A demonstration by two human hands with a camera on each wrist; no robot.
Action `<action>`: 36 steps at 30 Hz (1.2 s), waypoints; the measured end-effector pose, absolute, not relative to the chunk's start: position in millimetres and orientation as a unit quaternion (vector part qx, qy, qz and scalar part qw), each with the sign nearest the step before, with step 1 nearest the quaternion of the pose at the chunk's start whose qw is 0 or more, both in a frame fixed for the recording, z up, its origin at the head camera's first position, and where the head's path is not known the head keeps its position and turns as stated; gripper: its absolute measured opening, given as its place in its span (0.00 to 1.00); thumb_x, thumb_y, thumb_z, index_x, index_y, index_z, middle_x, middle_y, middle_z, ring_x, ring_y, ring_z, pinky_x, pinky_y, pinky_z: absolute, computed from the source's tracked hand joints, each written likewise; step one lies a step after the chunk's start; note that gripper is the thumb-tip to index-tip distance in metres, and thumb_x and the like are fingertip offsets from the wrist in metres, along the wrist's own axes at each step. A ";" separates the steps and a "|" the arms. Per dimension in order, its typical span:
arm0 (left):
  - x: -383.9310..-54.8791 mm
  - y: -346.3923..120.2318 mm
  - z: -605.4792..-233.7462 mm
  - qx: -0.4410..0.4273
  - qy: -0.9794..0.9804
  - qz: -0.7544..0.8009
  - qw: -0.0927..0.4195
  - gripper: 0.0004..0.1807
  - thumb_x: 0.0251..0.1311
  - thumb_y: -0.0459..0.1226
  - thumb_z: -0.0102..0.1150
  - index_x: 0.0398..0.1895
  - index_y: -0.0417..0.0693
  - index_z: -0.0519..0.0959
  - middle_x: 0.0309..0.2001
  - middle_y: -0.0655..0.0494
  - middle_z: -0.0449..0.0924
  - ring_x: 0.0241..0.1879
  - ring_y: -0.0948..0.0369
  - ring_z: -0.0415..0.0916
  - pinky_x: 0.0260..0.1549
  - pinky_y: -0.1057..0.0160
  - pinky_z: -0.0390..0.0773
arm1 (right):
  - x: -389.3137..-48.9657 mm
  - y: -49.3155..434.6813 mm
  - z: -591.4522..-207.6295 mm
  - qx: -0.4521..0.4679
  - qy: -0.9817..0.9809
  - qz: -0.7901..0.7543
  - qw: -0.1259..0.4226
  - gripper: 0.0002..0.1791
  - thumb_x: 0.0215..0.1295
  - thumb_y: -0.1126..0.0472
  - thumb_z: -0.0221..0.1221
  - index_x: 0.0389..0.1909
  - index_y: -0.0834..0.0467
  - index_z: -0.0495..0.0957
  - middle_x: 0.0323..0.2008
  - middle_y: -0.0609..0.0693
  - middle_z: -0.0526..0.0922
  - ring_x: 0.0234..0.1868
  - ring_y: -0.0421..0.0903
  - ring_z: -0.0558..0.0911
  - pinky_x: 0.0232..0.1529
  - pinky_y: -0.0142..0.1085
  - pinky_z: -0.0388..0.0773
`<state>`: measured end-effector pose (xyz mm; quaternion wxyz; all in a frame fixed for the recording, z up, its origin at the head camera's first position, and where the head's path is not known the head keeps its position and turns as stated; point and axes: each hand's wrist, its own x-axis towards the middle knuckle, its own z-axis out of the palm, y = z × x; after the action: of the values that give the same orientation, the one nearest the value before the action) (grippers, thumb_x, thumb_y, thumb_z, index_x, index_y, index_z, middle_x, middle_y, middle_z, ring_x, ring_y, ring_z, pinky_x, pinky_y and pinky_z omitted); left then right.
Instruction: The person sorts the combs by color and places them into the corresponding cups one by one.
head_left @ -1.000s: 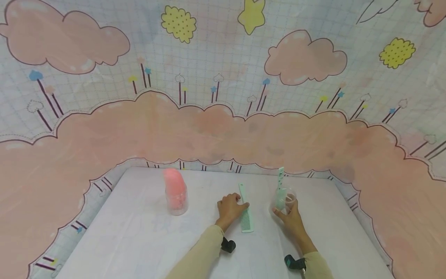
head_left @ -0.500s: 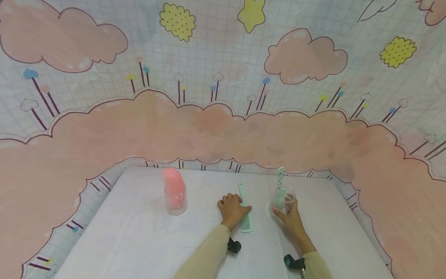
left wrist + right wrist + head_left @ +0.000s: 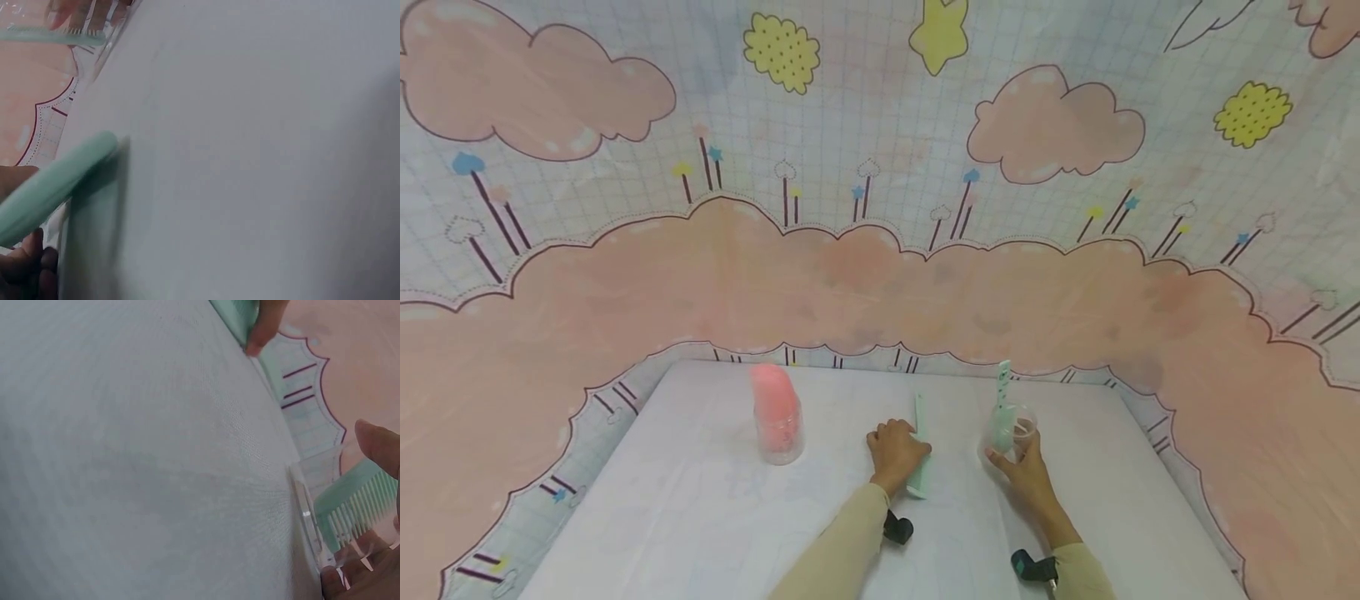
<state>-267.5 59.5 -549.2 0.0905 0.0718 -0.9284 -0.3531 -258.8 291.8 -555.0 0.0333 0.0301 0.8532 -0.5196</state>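
Observation:
My left hand grips a mint-green comb at the middle of the table, thumb on one side and fingers on the other. The comb is tipped up on its long edge; its rounded end stands above the white surface in the left wrist view. My right hand holds a clear plastic cup standing on the table to the right. Inside the cup leans a second green comb, its handle sticking up past the rim and its teeth down in the cup.
Toward the back left of the white table stands a clear plastic jar with a tall, rounded pink thing rising out of it. A cloud-printed cloth backdrop surrounds the table's back and sides.
The comb under my left hand has turned from lying flat to standing on its edge, and the left fingers have closed round it. The right hand and the cup have stayed in place.

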 end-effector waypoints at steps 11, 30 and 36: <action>-268.1 43.4 -543.2 0.079 -0.895 -0.430 0.082 0.16 0.55 0.41 0.68 0.43 0.43 0.78 0.32 0.48 0.84 0.32 0.51 0.74 0.34 0.57 0.70 | -259.5 292.3 -555.9 0.030 0.850 -0.525 0.037 0.55 0.61 0.45 0.65 0.76 0.53 0.36 0.78 0.64 0.42 0.78 0.65 0.42 0.75 0.62 0.42; -268.8 37.3 -532.4 0.035 -0.873 -0.477 0.095 0.16 0.59 0.40 0.66 0.49 0.45 0.81 0.43 0.46 0.86 0.36 0.57 0.81 0.35 0.57 0.80 | -259.3 292.5 -556.3 0.022 0.854 -0.518 0.035 0.58 0.59 0.40 0.65 0.77 0.52 0.35 0.78 0.63 0.41 0.78 0.63 0.41 0.76 0.61 0.41; -265.5 37.0 -524.1 0.028 -0.872 -0.477 0.108 0.15 0.59 0.40 0.65 0.48 0.46 0.81 0.39 0.47 0.87 0.31 0.60 0.79 0.29 0.61 0.77 | -258.2 291.8 -556.2 0.025 0.850 -0.525 0.035 0.56 0.59 0.42 0.66 0.76 0.52 0.38 0.78 0.65 0.42 0.78 0.64 0.42 0.76 0.61 0.42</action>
<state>-265.5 37.0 -524.1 0.1081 0.0278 -0.8719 -0.4768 -258.2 291.8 -556.2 0.0352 0.0253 0.8500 -0.5249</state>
